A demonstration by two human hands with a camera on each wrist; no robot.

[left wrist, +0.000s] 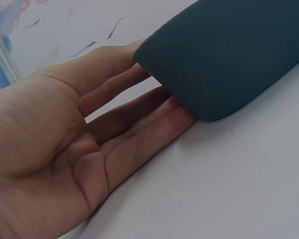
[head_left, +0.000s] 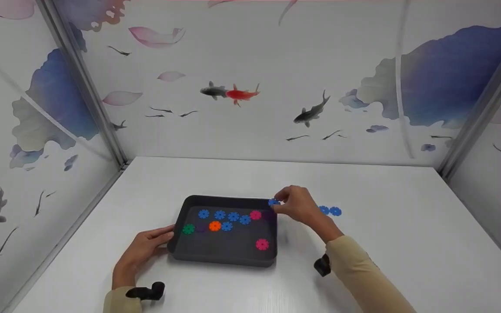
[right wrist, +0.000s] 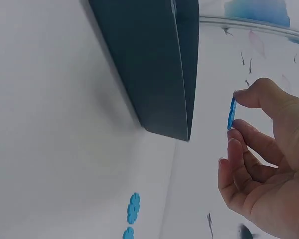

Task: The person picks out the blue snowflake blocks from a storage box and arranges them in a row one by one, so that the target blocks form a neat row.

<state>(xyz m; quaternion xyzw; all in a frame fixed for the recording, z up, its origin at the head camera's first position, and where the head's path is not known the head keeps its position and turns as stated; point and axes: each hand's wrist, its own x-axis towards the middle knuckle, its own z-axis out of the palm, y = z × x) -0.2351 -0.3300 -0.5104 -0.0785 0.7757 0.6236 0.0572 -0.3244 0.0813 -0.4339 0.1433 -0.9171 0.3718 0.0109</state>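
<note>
My left hand point(head_left: 146, 248) rests against the left side of a dark grey tray point(head_left: 220, 262). In the left wrist view, that hand's fingers point(left wrist: 144, 132) reach the tray's edge fairly straight, their tips hidden by it. Over the tray's far right corner my right hand point(head_left: 297, 203) pinches a blue notched plastic disc point(head_left: 273, 202). The right wrist view shows this disc point(right wrist: 231, 113) edge-on between thumb and fingertip, above the rim. Inside the tray lie several blue discs point(head_left: 219, 214), two pink ones, an orange disc point(head_left: 215, 226), a green disc point(head_left: 188, 229) and dark purple ones.
Two more blue discs point(head_left: 329, 211) lie on the white table point(head_left: 385, 243), right of the tray and partly beside the right wrist. White panels painted with fish and leaves point(head_left: 268, 134) stand at the back and both sides, joined by metal posts.
</note>
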